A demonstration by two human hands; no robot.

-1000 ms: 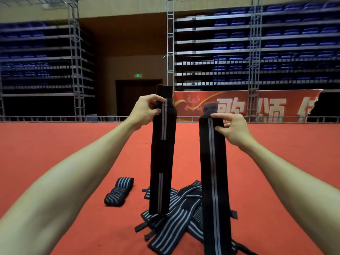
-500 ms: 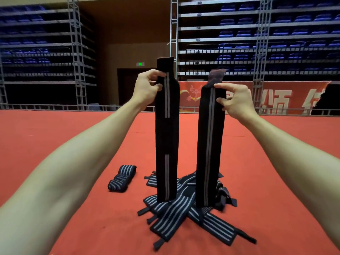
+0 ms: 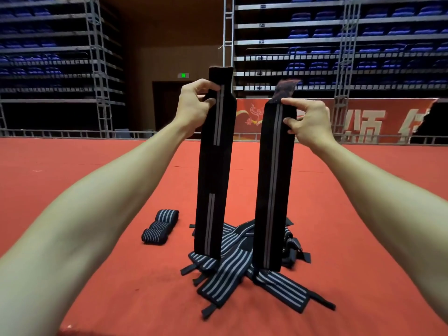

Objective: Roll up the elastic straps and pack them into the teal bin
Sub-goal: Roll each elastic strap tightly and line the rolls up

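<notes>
Our left hand [image 3: 194, 105] pinches one strap [image 3: 213, 170] by its top, our right hand [image 3: 308, 122] a second strap [image 3: 271, 185], both hanging straight above the pile [image 3: 230, 270], probably to untwist before rolling.

Red banner [image 3: 392, 122]: white 颂 legible, next character cut off, rest behind my right hand [image 3: 308, 122]. Green sign [image 3: 183, 75] up-left of banner: illegible.

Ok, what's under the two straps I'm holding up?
A loose pile of striped straps on the red floor. The left strap and right strap hide part of it.
</notes>
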